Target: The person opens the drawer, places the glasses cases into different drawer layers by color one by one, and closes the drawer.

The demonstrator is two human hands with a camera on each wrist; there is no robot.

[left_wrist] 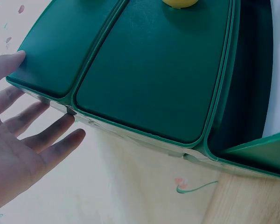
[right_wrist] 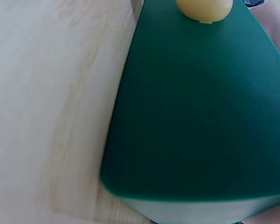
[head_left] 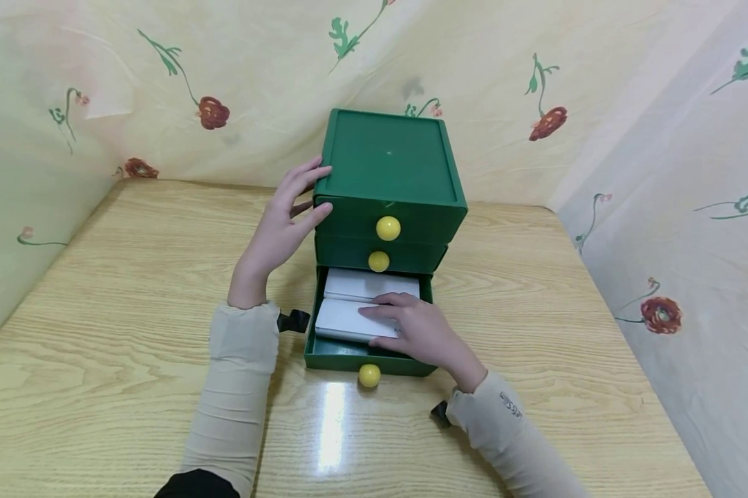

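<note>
A green drawer cabinet [head_left: 389,162] with round yellow knobs stands on the table. Its bottom drawer [head_left: 333,362] is pulled out, and two flat white boxes [head_left: 374,282] lie inside, one behind the other. My right hand [head_left: 420,330] holds the nearer white box [head_left: 347,317] by its right part, thumb at the near edge and fingers over the top and far edge. My left hand [head_left: 281,221] rests against the cabinet's upper left side, fingers spread and straight. In the right wrist view, the drawer front [right_wrist: 196,121] hides the boxes.
The wooden table [head_left: 131,311] extends on both sides of the cabinet. Behind it hangs a floral cloth [head_left: 274,90], which also covers the sides. The top and middle drawers, with their knobs [head_left: 388,228], are closed above the pulled-out one.
</note>
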